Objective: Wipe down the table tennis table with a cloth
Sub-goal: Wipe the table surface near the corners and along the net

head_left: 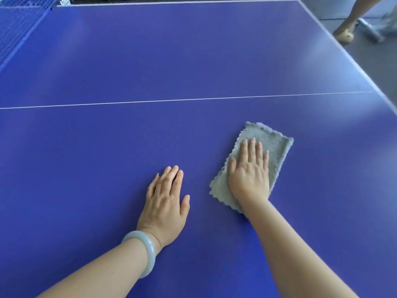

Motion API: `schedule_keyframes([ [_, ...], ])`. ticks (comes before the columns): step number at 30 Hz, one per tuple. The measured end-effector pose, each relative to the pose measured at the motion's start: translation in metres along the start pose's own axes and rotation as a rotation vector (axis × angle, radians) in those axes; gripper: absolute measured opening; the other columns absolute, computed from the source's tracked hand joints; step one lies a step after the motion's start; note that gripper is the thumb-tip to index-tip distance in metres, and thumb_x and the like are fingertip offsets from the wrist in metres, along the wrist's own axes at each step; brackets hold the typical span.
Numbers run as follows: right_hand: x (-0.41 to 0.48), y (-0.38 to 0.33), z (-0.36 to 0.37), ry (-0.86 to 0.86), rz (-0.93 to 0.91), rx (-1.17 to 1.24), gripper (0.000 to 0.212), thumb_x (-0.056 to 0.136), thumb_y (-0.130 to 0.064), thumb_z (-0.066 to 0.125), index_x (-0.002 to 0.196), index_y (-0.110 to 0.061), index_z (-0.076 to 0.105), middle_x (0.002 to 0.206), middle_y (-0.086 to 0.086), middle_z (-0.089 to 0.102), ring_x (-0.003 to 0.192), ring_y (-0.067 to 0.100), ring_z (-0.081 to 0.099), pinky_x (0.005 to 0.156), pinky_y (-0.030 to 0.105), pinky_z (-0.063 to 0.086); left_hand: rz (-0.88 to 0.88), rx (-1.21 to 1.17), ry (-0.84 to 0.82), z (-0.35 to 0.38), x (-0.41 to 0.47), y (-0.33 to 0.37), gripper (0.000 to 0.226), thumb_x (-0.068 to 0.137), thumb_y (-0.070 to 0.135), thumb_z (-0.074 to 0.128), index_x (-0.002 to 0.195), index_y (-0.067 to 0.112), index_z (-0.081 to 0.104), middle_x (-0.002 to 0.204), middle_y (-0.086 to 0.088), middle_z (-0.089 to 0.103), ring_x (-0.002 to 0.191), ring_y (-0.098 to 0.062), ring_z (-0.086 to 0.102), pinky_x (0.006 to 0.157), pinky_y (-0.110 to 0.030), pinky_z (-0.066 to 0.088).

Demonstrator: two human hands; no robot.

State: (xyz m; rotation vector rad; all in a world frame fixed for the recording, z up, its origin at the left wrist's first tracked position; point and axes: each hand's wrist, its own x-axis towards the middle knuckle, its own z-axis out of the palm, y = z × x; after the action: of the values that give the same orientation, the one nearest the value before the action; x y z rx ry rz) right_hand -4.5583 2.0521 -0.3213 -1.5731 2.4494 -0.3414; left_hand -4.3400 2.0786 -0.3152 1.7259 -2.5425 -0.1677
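While the right hand (249, 171) lies flat on the grey cloth (272, 145), the left hand (165, 203) rests palm-down on the bare blue bench (150, 61) just beside it, apart from the cloth. Right fingers (251, 151) straight and close together, pressing the cloth down, not curled round it; thumb laid along the cloth's left side. Left fingers (171, 179) also straight, slightly spread, holding nothing. Cloth folded to a rough rectangle with scalloped edges, lying flat and tilted, its long side running away toward the right edge of the bench. It sits on the near side of the thin white line (171, 100) that crosses the bench, closer to the right edge than to the left. Pale green-white bangle (144, 252) on the left wrist. Blue net (15, 24) stands at the far left corner. White border runs along the far and right edges. Beyond the far right corner, on the floor, another person's leg (352, 20) and a tan shoe (344, 36), blurred.
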Motion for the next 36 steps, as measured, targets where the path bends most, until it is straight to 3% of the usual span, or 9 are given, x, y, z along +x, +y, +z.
schedule_keyframes([
  [5,-0.109,-0.008,0.007,-0.084,-0.525,-0.003,0.062,0.104,-0.046,0.029,0.158,-0.016,0.023,0.165,0.001,0.015,0.154,0.014,0.004,0.124,0.039,0.008,0.013,-0.029,0.017,-0.002,-0.001,0.0,0.07,0.095,0.043,0.018,0.149,0.004,0.038,0.157,-0.011,0.034,0.148,-0.026,0.028,0.121,-0.046,0.023],
  [7,-0.106,0.046,-0.01,-0.033,-0.432,-0.045,0.06,0.105,-0.046,0.028,0.158,-0.02,0.019,0.166,-0.004,0.011,0.153,0.009,0.0,0.125,0.036,0.005,0.018,-0.046,0.034,-0.001,-0.001,0.0,0.071,0.095,0.044,0.018,0.148,0.003,0.04,0.156,-0.011,0.035,0.147,-0.027,0.029,0.12,-0.047,0.024],
  [11,-0.103,0.16,-0.05,0.04,0.097,-0.067,0.062,0.104,-0.045,0.02,0.159,-0.024,0.004,0.166,-0.008,-0.004,0.15,0.004,-0.014,0.124,0.033,-0.006,0.03,-0.055,0.058,0.002,-0.002,0.001,0.071,0.095,0.044,0.019,0.146,0.0,0.041,0.155,-0.014,0.037,0.146,-0.03,0.031,0.119,-0.051,0.026],
  [13,-0.105,0.177,-0.053,0.035,0.168,-0.064,0.061,0.104,-0.044,0.018,0.159,-0.024,0.003,0.166,-0.008,-0.006,0.15,0.004,-0.015,0.124,0.031,-0.009,0.051,-0.025,0.06,0.002,-0.004,0.003,0.069,0.096,0.04,0.022,0.143,-0.005,0.043,0.152,-0.021,0.039,0.144,-0.037,0.033,0.117,-0.055,0.027],
  [18,-0.103,0.176,-0.049,0.058,0.146,-0.046,0.056,0.106,-0.037,0.019,0.159,-0.022,0.008,0.166,-0.008,0.0,0.151,0.005,-0.009,0.123,0.028,-0.01,0.199,0.068,0.161,0.0,-0.011,0.048,0.046,0.094,0.013,0.057,0.134,-0.008,0.052,0.144,-0.027,0.045,0.137,-0.048,0.038,0.107,-0.066,0.034],
  [21,-0.104,0.178,-0.055,0.067,0.131,0.001,0.052,0.107,-0.032,0.023,0.158,-0.021,0.02,0.165,-0.009,0.01,0.152,0.005,-0.001,0.124,0.028,-0.005,0.397,0.01,0.123,0.01,-0.019,0.124,0.051,0.1,0.026,0.041,0.143,0.0,0.046,0.152,-0.018,0.04,0.143,-0.036,0.035,0.114,-0.057,0.032],
  [25,-0.12,0.163,-0.056,0.095,0.084,0.094,0.049,0.108,-0.031,0.024,0.156,-0.022,0.028,0.164,-0.009,0.017,0.151,0.004,0.002,0.124,0.028,-0.003,0.313,0.021,-0.019,0.025,-0.023,0.173,0.062,0.102,0.036,0.011,0.155,0.008,0.027,0.162,-0.01,0.024,0.151,-0.026,0.018,0.122,-0.048,0.016],
  [31,-0.179,0.173,-0.047,-0.033,-0.36,-0.013,0.057,0.105,-0.043,0.031,0.158,-0.022,0.023,0.165,-0.006,0.017,0.153,0.008,0.006,0.125,0.034,0.008,0.324,-0.024,-0.001,0.027,-0.022,0.171,0.06,0.099,0.033,0.021,0.145,0.004,0.046,0.154,-0.013,0.04,0.145,-0.028,0.035,0.118,-0.051,0.029],
  [36,-0.139,0.279,-0.09,0.121,0.314,0.044,0.052,0.107,-0.033,0.028,0.158,-0.024,0.021,0.166,-0.007,0.011,0.152,0.005,0.0,0.125,0.032,0.0,0.305,-0.022,0.007,0.026,-0.023,0.174,0.059,0.099,0.034,0.022,0.145,0.006,0.046,0.152,-0.012,0.042,0.144,-0.028,0.036,0.118,-0.049,0.028],
])
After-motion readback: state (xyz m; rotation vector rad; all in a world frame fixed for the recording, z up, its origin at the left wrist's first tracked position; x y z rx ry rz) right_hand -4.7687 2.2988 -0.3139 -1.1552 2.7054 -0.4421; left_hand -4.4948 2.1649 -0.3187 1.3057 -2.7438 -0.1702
